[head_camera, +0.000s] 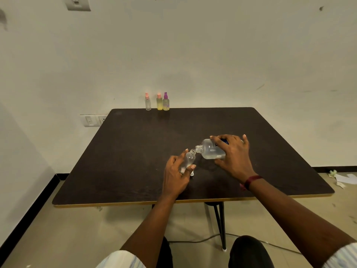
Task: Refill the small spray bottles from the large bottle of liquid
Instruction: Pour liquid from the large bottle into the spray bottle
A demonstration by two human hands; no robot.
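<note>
Tipping toward nine o'clock, the clear plastic large bottle (209, 150), gripped by the right hand (234, 157), is pointing at the capless small bottle (189, 158) the left hand (174, 176) is pinching.

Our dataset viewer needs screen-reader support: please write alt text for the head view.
Over a dark table, the right hand tips a large clear bottle toward the mouth of a small uncapped bottle held in the left hand. Three capped spray bottles stand at the far edge.

The large bottle (210, 149) looks frosted translucent plastic, the small bottle (188, 160) clear plastic, the table (135, 151) matt dark wood.
</note>
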